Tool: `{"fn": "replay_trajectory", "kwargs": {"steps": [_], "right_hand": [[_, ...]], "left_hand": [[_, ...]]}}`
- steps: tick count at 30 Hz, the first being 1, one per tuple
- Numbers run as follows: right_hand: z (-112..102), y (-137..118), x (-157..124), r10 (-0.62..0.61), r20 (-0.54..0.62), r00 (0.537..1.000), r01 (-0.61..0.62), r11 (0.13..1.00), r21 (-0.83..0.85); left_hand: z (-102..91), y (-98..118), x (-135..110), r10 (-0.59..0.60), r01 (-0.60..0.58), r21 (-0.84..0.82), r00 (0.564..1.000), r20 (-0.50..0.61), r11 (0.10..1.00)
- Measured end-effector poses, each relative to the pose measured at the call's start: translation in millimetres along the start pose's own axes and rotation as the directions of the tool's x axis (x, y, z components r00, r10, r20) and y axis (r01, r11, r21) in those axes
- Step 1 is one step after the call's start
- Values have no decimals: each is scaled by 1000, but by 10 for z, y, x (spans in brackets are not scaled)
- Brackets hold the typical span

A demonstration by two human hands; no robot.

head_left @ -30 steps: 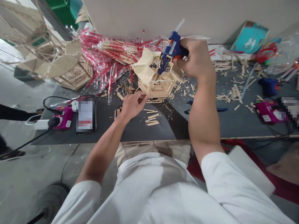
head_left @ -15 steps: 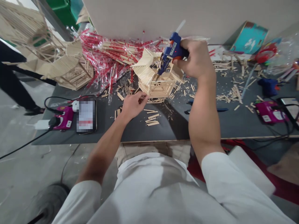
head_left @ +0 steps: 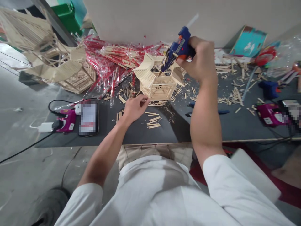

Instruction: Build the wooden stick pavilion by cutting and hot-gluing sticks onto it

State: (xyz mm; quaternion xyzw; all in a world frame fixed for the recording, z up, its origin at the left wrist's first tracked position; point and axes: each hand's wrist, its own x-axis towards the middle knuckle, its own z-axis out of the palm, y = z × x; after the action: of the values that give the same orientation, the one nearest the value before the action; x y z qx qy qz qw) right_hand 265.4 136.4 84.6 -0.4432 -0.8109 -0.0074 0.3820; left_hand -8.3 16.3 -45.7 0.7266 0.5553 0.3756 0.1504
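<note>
My right hand [head_left: 199,58] grips a blue hot glue gun [head_left: 176,49], its nozzle pointing down-left just above the top of a small wooden stick house [head_left: 158,82] on the dark table [head_left: 211,125]. My left hand [head_left: 134,107] rests at the front left corner of the house, fingers pinched together on a thin wooden stick. Loose short sticks [head_left: 152,121] lie on the table right of that hand.
Red-wrapped stick bundles [head_left: 113,61] are piled behind the house. Larger stick models [head_left: 58,70] stand at the far left. A phone [head_left: 88,119] and a pink plug adapter [head_left: 68,121] lie left; a second glue gun [head_left: 269,88] and a pink device [head_left: 270,113] lie right.
My right hand has lifted the glue gun slightly up and to the right, off the house's top. A person who passed at the far left is gone. The left hand has barely moved.
</note>
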Motion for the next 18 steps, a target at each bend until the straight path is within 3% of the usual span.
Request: {"fn": "replay_trajectory", "kwargs": {"steps": [18], "right_hand": [[42, 41, 12, -70, -31, 997, 71, 997, 32]], "left_hand": [[3, 2, -2, 7, -7, 21, 1000, -5, 1000]]}}
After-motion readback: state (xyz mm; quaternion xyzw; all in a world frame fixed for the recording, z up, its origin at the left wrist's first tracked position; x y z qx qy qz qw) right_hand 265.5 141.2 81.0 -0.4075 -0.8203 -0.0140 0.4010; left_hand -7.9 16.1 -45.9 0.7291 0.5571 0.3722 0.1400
